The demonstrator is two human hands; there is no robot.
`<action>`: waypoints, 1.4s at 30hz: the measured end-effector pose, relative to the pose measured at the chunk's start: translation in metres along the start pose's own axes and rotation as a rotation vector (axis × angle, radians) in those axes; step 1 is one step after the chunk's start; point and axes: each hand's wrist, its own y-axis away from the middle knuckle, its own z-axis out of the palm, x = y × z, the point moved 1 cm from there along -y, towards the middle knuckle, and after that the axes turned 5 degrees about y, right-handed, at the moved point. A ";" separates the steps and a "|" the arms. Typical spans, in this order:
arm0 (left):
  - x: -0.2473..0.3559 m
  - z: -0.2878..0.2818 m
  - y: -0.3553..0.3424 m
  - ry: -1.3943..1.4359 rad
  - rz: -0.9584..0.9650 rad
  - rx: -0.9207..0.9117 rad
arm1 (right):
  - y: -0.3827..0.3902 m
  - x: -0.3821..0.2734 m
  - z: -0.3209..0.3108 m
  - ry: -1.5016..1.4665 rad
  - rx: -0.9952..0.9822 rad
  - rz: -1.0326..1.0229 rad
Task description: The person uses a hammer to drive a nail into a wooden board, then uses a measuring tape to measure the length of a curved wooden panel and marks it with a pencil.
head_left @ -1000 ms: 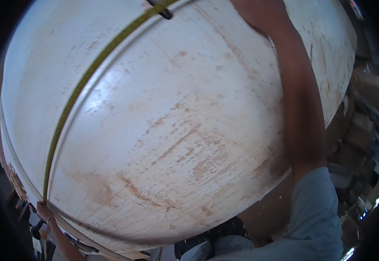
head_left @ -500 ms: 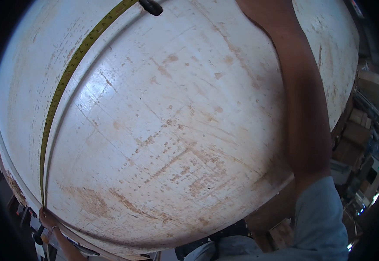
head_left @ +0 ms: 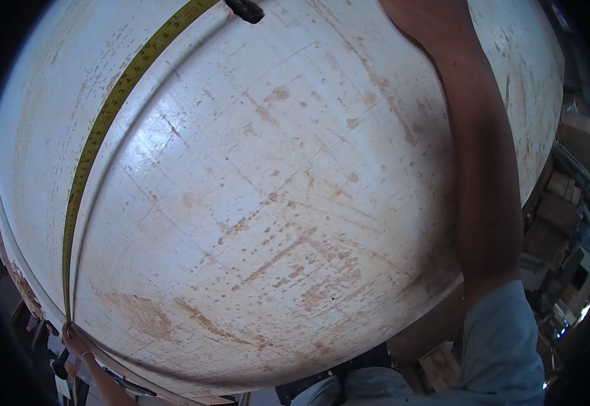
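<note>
A yellow tape measure lies stretched in a curve along a raised ridge on a large white, rounded shell with brown stains and scuffs. At the tape's lower left end, my left hand has its fingers closed on the tape, with a thin band around its wrist. My bare right arm crosses the shell's right side and reaches toward the top edge. Only the base of my right hand shows; its fingers are cut off by the frame. A small dark, knobbed object touches the ridge beside the tape's upper part.
Boxes and boards are piled beyond the shell's right edge. A wooden piece lies below its lower right rim. Near my left hand are a black-ended object and other dark items, partly blurred.
The view has shifted slightly, so the shell's marks and my right arm appear a little farther right and lower. The tape stays along the ridge, and my left hand keeps its place.
</note>
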 end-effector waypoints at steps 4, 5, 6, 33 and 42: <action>-0.017 -0.006 -0.002 0.007 0.201 0.127 | -0.002 -0.002 -0.001 0.027 -0.052 0.109; -0.018 -0.005 -0.002 0.006 0.207 0.140 | -0.002 -0.003 -0.001 0.029 -0.054 0.111; -0.016 -0.001 -0.002 0.007 0.213 0.150 | -0.003 -0.004 -0.001 0.035 -0.058 0.111; 0.023 -0.019 0.004 0.149 0.093 -0.041 | 0.004 0.008 0.005 0.129 0.108 -0.009; 0.016 -0.083 0.196 0.754 0.159 -0.255 | 0.082 -0.057 -0.154 0.105 -0.629 -0.098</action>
